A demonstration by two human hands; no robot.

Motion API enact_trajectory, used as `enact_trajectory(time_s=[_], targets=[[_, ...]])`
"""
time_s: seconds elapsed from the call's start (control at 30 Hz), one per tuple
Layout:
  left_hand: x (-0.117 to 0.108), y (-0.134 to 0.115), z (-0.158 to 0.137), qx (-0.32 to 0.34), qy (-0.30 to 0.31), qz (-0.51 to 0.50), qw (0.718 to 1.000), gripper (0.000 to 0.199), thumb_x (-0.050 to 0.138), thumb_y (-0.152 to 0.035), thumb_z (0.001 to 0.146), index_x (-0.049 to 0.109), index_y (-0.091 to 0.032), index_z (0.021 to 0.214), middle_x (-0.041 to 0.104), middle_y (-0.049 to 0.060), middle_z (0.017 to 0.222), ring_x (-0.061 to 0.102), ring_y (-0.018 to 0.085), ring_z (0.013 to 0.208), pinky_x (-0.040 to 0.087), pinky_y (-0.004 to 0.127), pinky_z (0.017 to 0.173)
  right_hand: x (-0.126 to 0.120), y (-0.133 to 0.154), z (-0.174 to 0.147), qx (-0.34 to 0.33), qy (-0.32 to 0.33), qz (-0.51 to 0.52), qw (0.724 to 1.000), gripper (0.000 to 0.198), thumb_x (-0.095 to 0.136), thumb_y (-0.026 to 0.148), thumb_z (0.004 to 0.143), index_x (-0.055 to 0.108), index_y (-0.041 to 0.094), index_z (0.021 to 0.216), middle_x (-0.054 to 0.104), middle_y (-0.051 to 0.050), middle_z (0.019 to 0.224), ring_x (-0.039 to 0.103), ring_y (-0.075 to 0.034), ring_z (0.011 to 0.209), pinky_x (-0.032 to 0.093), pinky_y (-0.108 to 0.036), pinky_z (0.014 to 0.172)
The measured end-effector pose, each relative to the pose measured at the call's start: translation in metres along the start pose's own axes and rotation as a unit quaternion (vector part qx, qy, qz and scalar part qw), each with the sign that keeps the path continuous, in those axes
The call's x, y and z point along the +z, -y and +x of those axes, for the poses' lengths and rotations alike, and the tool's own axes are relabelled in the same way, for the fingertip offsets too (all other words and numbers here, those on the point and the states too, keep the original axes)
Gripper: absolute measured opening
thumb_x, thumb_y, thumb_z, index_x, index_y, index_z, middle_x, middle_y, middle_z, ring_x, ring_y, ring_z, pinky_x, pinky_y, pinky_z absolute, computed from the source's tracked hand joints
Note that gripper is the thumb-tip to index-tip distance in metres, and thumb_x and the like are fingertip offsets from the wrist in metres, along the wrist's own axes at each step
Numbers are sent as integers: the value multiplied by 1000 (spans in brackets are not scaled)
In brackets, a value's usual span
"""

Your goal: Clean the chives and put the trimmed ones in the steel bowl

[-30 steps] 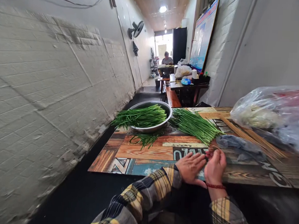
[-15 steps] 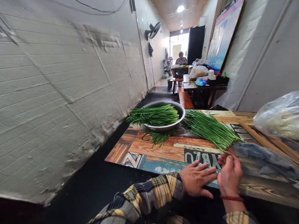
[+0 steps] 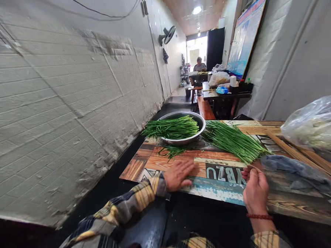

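Observation:
My left hand (image 3: 178, 175) is flat with its fingers stretched out, over the front left part of the wood-patterned table (image 3: 177, 163), and holds nothing. Farther right, my right hand (image 3: 255, 188) has its fingers pinched together; whatever thin thing is in them, I cannot make it out. Just beyond the right hand lies a bunch of green chives (image 3: 233, 140), cut ends toward me. Another bunch of chives (image 3: 176, 127) rests in a metal basin (image 3: 202, 123), its leaf tips hanging over the left rim. Loose chive leaves (image 3: 173, 151) lie in front of the basin.
A crumpled grey cloth (image 3: 296, 169) lies right of my right hand, near long wooden strips (image 3: 289, 149) and a clear plastic bag (image 3: 318, 124). A brick-patterned wall (image 3: 72, 97) runs along the left. Farther back, a person (image 3: 199, 65) sits at another table.
My left hand has moved left, away from my right hand, and stays flat. The right hand keeps its pinch in nearly the same place. The chives have not moved.

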State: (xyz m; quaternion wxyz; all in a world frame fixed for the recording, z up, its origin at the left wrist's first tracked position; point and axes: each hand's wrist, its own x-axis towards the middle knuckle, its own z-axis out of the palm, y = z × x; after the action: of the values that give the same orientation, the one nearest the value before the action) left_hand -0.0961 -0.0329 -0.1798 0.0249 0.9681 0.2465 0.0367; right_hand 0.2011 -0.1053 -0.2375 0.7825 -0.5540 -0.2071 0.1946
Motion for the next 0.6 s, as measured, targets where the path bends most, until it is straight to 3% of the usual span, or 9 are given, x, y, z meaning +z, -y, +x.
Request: enact_trajectory(time_s=[0.07, 0.13, 0.2, 0.3, 0.37, 0.4, 0.5, 0.6], targets=[[7, -18, -26, 54, 21, -25, 998, 79, 41, -61, 87, 19, -19, 150, 23, 12, 156, 19, 25, 145, 22, 44, 117, -1, -2, 0, 1, -3, 0, 1000, 22, 55, 41, 82, 59, 20, 89, 61, -3, 81, 56, -15, 67, 48, -33, 71], [9, -19, -49, 50, 39, -37, 997, 78, 42, -62, 86, 22, -21, 149, 28, 12, 154, 20, 26, 145, 19, 46, 117, -2, -5, 2, 4, -4, 2, 1000, 20, 55, 39, 82, 60, 20, 87, 61, -3, 80, 56, -14, 65, 48, -33, 71], [2, 0, -66, -9, 57, -30, 998, 71, 41, -59, 88, 26, -23, 147, 31, 12, 153, 24, 24, 144, 22, 45, 116, -2, -8, 4, 6, 7, 0, 1000, 20, 55, 38, 82, 60, 20, 88, 61, -2, 79, 56, -14, 65, 48, -33, 70], [-24, 40, -80, -156, 73, 24, 985, 60, 42, -52, 90, 36, -21, 142, 36, 13, 150, 34, 25, 139, 31, 45, 111, -2, -7, 5, 0, 16, -14, 1000, 22, 53, 40, 83, 60, 20, 90, 61, -2, 79, 56, -14, 66, 47, -31, 68], [-41, 57, -77, -238, 10, 71, 969, 53, 38, -46, 92, 42, -18, 138, 41, 13, 147, 40, 26, 135, 33, 46, 110, -3, 0, 2, -11, 11, -37, 999, 25, 52, 43, 85, 60, 20, 92, 62, -3, 80, 57, -15, 67, 47, -30, 67], [-47, 61, -70, -241, -28, 73, 967, 52, 35, -44, 94, 42, -17, 138, 43, 13, 146, 41, 25, 134, 35, 46, 109, -2, 5, 0, -15, 19, -55, 998, 26, 51, 44, 85, 59, 20, 91, 62, -4, 81, 57, -15, 68, 47, -30, 67], [-49, 53, -31, -163, -104, -3, 981, 49, 34, -45, 94, 44, -24, 137, 53, 8, 138, 52, 23, 124, 45, 40, 103, 5, 16, -1, -16, 78, -101, 992, 33, 41, 47, 89, 58, 19, 96, 64, -5, 82, 59, -17, 70, 49, -30, 66], [-37, 20, 25, -33, -70, -126, 989, 45, 41, -44, 92, 51, -26, 131, 58, 7, 133, 57, 23, 119, 47, 38, 101, 14, 19, 3, -53, 175, -201, 962, 33, 39, 45, 90, 61, 20, 92, 65, -5, 78, 60, -18, 69, 48, -30, 64]])
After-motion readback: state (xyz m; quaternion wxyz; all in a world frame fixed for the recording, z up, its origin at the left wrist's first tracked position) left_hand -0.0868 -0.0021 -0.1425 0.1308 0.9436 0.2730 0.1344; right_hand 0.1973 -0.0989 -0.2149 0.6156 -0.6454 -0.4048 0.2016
